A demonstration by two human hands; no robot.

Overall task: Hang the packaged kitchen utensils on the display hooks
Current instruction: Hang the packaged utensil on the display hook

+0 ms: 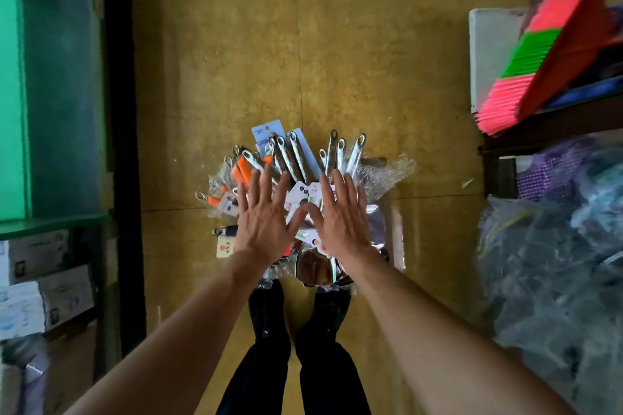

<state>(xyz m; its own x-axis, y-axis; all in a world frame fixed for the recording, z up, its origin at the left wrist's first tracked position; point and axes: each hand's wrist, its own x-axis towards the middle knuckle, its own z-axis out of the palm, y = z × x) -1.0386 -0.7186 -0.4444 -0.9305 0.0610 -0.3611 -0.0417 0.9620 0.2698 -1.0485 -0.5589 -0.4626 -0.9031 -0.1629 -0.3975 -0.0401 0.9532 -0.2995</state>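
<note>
Both hands, left and right, hovered spread and empty, palms down, above the utensils heaped on the floor before the person's feet. No hooks were visible. Selecting one card by its hang hole would probably avoid dragging neighbouring packs along.

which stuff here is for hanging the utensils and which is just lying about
For the job: pile of packaged utensils on the floor; left hand and right hand, both open and spread above it.

Just lying about: broom on the right shelf; plastic-wrapped bundles; boxes at left.
</note>
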